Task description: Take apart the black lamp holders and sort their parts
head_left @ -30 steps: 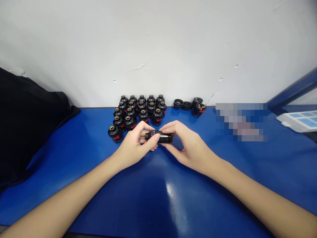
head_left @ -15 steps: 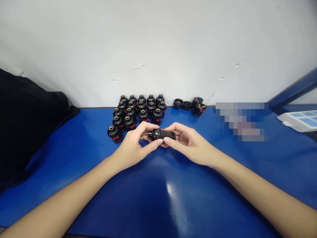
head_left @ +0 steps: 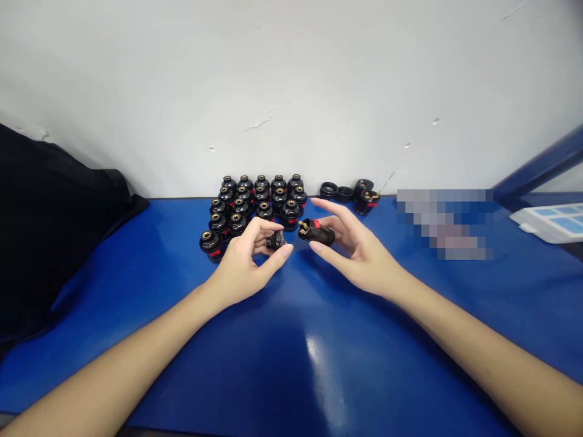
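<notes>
My left hand (head_left: 255,255) closes its fingers round a small black lamp socket cap (head_left: 276,240), partly hidden by the fingers. Across a narrow gap, my right hand (head_left: 355,249) cradles a black lamp socket body (head_left: 321,235) lying on its side, with the index finger raised off it. Brass contacts show in the body's open end, which faces the cap, and a red switch sticks out on top. Behind my left hand stand several assembled lamp sockets (head_left: 237,224) in rows, upright, each with a brass-coloured threaded top.
By the wall lie two loose black caps (head_left: 328,190) beside two uncapped socket bodies (head_left: 365,202), a thin wire rising from one. Black cloth (head_left: 59,230) covers the left end of the blue table (head_left: 237,370). A white-and-blue case (head_left: 553,221) sits at far right, near a blurred patch.
The cap and the body were together in my hands; now they are apart. My right hand has drawn the body to the right, its open end showing, and its index finger has lifted.
</notes>
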The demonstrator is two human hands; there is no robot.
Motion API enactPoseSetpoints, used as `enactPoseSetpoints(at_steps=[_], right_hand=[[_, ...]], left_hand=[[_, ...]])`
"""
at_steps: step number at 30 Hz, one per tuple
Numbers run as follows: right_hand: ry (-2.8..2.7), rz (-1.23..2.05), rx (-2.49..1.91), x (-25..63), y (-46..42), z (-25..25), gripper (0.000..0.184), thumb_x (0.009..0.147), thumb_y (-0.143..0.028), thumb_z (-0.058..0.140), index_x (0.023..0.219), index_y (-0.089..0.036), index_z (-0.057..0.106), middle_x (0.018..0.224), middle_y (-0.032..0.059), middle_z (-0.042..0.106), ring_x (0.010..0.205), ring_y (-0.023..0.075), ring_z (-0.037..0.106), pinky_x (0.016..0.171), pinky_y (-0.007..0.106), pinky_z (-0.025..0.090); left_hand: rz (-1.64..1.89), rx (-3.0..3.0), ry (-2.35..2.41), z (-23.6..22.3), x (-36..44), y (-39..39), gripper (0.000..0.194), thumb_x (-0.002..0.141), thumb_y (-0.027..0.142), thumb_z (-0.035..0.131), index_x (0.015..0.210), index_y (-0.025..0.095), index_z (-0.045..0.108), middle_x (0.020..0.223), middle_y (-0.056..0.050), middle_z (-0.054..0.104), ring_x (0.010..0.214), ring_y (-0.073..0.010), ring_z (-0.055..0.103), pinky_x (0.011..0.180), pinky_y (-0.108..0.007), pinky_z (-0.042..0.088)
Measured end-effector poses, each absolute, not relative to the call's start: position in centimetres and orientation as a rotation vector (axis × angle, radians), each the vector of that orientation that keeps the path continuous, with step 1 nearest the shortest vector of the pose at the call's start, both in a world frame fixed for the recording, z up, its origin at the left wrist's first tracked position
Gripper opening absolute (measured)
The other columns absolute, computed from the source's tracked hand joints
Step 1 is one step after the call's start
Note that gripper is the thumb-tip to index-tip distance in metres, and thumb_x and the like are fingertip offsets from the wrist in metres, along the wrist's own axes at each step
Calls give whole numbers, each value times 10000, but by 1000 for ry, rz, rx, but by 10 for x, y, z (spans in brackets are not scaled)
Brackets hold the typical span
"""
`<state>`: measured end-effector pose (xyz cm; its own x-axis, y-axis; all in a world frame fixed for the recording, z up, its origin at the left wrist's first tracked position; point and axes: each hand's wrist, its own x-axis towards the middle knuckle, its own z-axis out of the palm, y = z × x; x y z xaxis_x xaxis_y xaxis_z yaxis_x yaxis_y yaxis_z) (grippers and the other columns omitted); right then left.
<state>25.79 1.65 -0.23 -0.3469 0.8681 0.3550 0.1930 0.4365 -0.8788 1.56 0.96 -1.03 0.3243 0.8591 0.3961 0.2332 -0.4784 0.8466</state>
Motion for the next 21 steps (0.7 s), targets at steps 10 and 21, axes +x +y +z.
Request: enactPoseSetpoints(at_steps=[10, 21], right_hand=[[-1857, 658, -1146, 267, 25, -11, 366, 969, -379, 721, 1285, -289, 558, 1240, 82, 777, 1167, 308, 751, 1070, 512, 569], [-1770, 581, -1343, 265, 32, -21, 561, 835, -462, 834, 1109, -309, 368, 1241, 117, 797, 1067, 352, 790, 946, 551, 627]], left_hand=[[1169, 1933, 884, -12, 17, 11, 283, 994, 291, 724, 1207, 205, 560, 1074, -71, 764, 980, -171, 767, 836, -284, 647], [1152, 1943, 895, -8, 18, 10, 288, 976, 284, 728, 1193, 196, 561, 1087, -96, 760, 1018, -204, 769, 833, -318, 659]])
